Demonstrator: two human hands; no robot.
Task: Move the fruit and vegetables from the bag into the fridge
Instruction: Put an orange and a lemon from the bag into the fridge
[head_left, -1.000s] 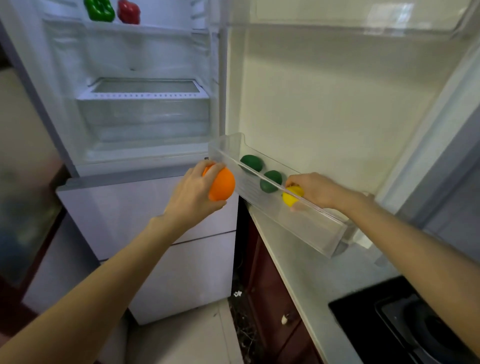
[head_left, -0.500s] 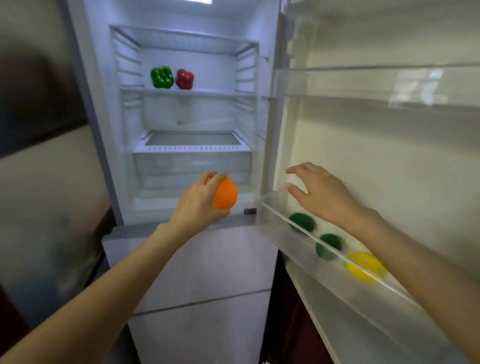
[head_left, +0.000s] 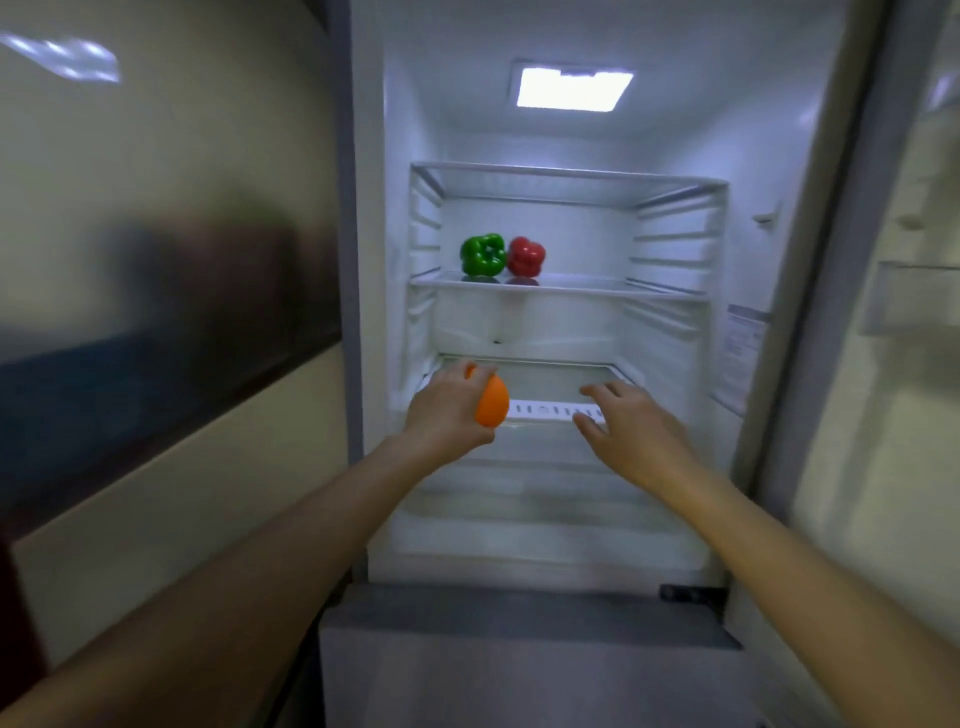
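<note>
Fridge (head_left: 675, 135): standing open, its interior lamp (head_left: 571, 88) glowing at the top of the compartment.

Left hand (head_left: 447, 410): reaching in toward the lower part of the compartment, fingers curling round an orange fruit (head_left: 492, 408) and holding it just in front of the white vented strip (head_left: 545, 409) that is capping the crisper drawer (head_left: 545, 499).

Right hand (head_left: 631, 428): hovering beside the left hand, fingers spreading loosely and gripping nothing; its fingertips are lying over the right part of the vented strip, and whether they are touching it cannot be told.

Green bell pepper (head_left: 483, 254): sitting on the glass shelf (head_left: 597, 288) above the hands, toward its left end.

Red bell pepper (head_left: 525, 256): sitting just beside the green one on its right, the two appearing to touch.

Upper shelf (head_left: 571, 182): running across the compartment above the peppers.

Fridge door (head_left: 893, 312): swinging open at the right edge, its racks showing blurred.

Wall (head_left: 156, 208): standing to the left of the fridge, glossy and reflecting dark shapes.
</note>
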